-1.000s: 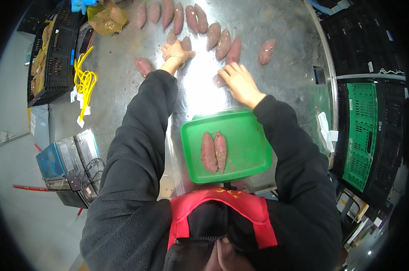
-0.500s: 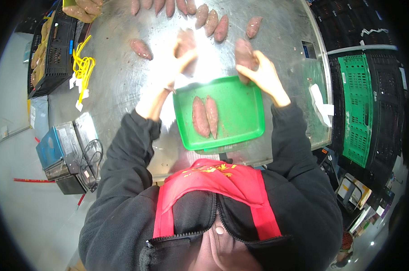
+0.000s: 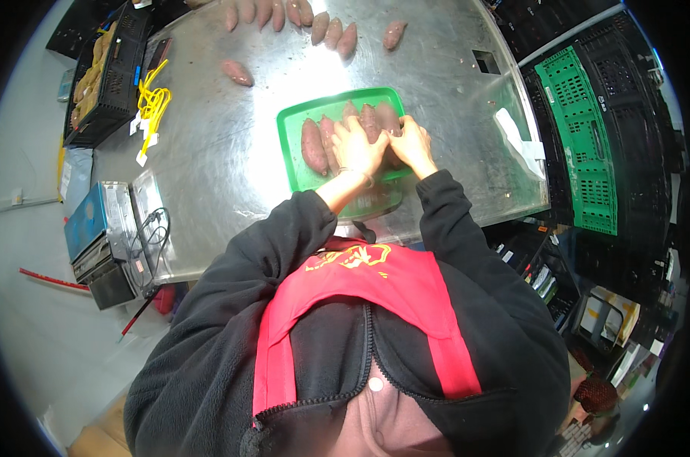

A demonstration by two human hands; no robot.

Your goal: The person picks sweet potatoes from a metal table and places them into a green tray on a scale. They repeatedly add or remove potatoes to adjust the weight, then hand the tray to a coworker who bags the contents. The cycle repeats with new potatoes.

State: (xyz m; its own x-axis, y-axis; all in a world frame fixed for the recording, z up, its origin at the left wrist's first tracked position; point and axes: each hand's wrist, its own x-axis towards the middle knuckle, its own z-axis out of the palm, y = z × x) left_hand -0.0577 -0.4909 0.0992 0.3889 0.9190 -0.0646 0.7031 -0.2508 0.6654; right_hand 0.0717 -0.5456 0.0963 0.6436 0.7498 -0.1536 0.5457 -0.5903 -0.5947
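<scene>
Reddish-purple, elongated sweet potatoes point(image 3: 313, 146) sit in a shallow green plastic tray point(image 3: 303, 181), mid-frame. The bare left hand point(image 3: 358, 148) splays over the middle ones, the bare right hand point(image 3: 412, 145) curls by the rightmost; can't tell if either's gripping. More line the shiny metal table point(image 3: 451, 122) up top.

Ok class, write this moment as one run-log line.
Left hand: over sweet potatoes in green tray | Right hand: at tray's rightmost sweet potato | Metal table: more sweet potatoes beyond tray
</scene>
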